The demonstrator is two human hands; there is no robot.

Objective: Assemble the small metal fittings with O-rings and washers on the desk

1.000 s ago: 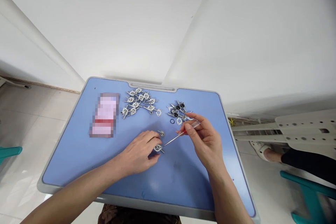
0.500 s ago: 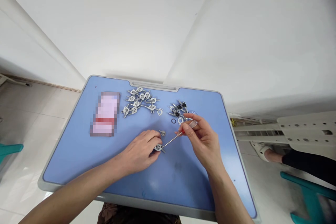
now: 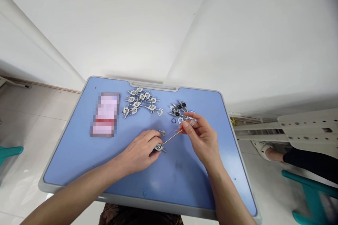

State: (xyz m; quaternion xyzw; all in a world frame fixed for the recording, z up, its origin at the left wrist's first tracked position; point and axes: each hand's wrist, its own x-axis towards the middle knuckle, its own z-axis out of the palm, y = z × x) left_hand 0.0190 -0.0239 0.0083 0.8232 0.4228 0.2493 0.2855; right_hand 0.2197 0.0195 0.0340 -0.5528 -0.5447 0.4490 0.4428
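Observation:
My left hand [image 3: 144,150] is closed around a small silver metal valve fitting [image 3: 158,146], holding it down on the blue table [image 3: 118,179]. Between the fingers of my right hand [image 3: 202,137] is a screwdriver [image 3: 173,136] with a thin shaft and a clear and red handle. Its tip meets the right side of the fitting. Just beyond the left fingertips lies a small round metal part with a stem [image 3: 163,133]. A black rubber ring [image 3: 173,121] and a flat metal plate [image 3: 180,120] lie near my right hand, which partly hides the parts there.
Several similar metal fittings [image 3: 137,103] lie in a loose group at the back middle. To their right is a smaller pile with black round faces [image 3: 179,107]. A blurred phone-like slab [image 3: 105,114] lies at the left. Beyond the right edge, a person's foot [image 3: 264,150] and a teal stool [image 3: 308,190] show.
The screwdriver tip has shifted slightly up and left against the fitting, and my right hand has moved a little with it. The left hand keeps its hold; the view has shifted slightly.

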